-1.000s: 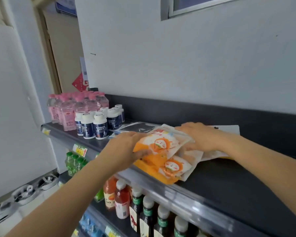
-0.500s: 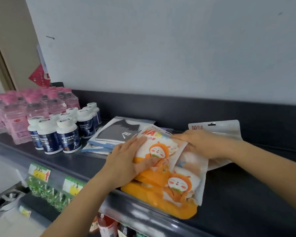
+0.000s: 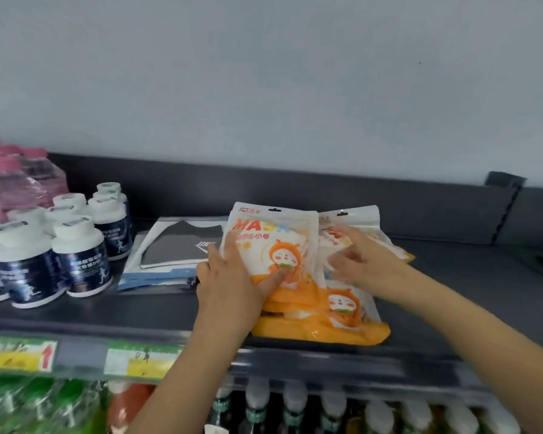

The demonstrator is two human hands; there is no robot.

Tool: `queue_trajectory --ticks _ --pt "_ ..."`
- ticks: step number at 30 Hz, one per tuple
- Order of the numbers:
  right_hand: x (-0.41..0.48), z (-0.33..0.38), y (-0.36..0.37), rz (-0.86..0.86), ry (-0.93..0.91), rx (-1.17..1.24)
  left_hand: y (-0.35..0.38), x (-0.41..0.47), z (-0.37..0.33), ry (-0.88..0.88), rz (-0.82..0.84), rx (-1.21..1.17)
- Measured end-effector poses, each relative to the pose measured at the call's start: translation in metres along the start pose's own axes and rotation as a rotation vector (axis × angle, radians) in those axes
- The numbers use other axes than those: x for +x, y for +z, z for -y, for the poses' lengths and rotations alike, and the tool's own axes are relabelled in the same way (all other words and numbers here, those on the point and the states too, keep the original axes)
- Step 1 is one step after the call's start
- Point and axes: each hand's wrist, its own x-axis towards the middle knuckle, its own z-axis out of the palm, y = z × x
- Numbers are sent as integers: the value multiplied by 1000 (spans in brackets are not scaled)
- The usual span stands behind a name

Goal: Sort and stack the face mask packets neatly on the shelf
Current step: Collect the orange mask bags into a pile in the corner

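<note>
Several orange-and-white face mask packets lie overlapping on the dark shelf [image 3: 452, 292]. The top packet [image 3: 273, 233] reads MASK and shows a cartoon face. My left hand [image 3: 232, 277] grips its left edge, thumb pressed on its front. Beside it to the right lies a second packet [image 3: 358, 220], and my right hand [image 3: 361, 258] rests flat on it with fingers spread. A lower packet [image 3: 345, 308] sticks out toward the shelf's front edge. Grey-and-blue mask packets [image 3: 173, 249] lie flat just left of the orange pile.
White-capped dark blue pill bottles [image 3: 79, 252] stand at the left, with pink bottles [image 3: 13, 183] behind them. Price tags [image 3: 138, 358] line the shelf's front rail. Drink bottles [image 3: 295, 402] fill the shelf below. A low dark back wall [image 3: 326, 186] bounds the shelf.
The top packet has been turned upright and squared toward the shelf's back. Both hands have shifted with it. The camera moved closer and lower.
</note>
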Motion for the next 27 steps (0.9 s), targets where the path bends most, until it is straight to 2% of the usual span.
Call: queue_trajectory --ticks 5,8,12,15,19,23,27 --pt "-33 5 39 -75 67 213 -6 -2 2 85 -23 -259" --pt "-38 5 44 -123 108 361 -10 -5 0 204 -11 -344" --pt "-42 0 40 -269 153 629 -14 -9 -3 384 113 -214" --pt "-42 -6 38 -342 150 764 -12 -12 -6 381 164 -74" --pt "-37 -13 45 -421 184 537 -6 -7 -4 259 154 -30" --pt "-37 -14 49 -490 137 337 -5 -7 -3 101 174 21" --pt "-35 -13 51 -422 110 230 -6 -7 -3 161 299 121"
